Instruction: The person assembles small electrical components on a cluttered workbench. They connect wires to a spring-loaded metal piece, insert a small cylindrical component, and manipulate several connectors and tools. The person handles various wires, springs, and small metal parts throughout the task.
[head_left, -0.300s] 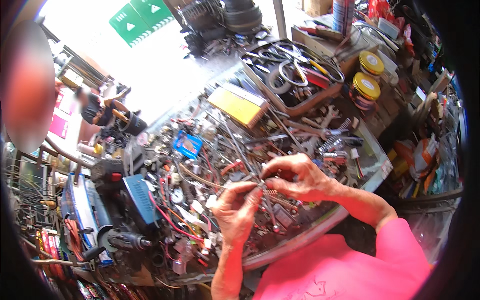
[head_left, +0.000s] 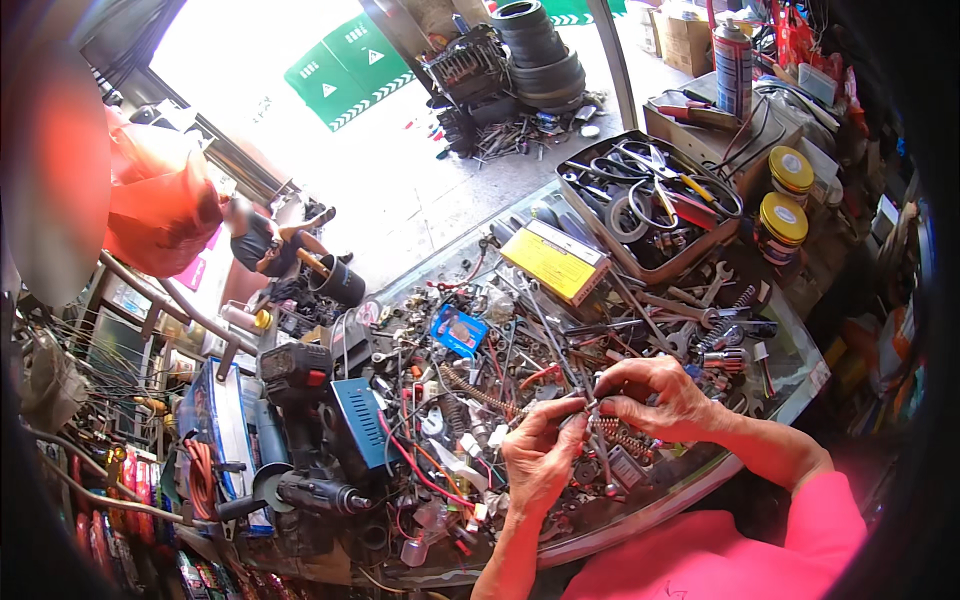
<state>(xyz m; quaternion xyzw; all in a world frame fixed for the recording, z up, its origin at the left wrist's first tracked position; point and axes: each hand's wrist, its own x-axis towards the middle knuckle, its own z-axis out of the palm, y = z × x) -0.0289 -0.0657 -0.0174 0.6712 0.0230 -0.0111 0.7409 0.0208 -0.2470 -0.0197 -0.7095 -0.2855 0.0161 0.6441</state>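
Table (head_left: 795, 372) strewn with loose hardware (head_left: 520, 350); green panel (head_left: 345, 75) beyond. Left hand (head_left: 543, 455), right hand (head_left: 665, 400): both pinching one small part (head_left: 592, 406).

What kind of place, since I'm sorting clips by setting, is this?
Probably a repair workshop, though what gets repaired is unclear: a power drill, loose wrenches and coil springs are all in view.

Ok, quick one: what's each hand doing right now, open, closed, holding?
Left hand: closed, thumb and fingers pinching a small piece, too small to identify.
Right hand: closed, fingertips pinched at the same piece.
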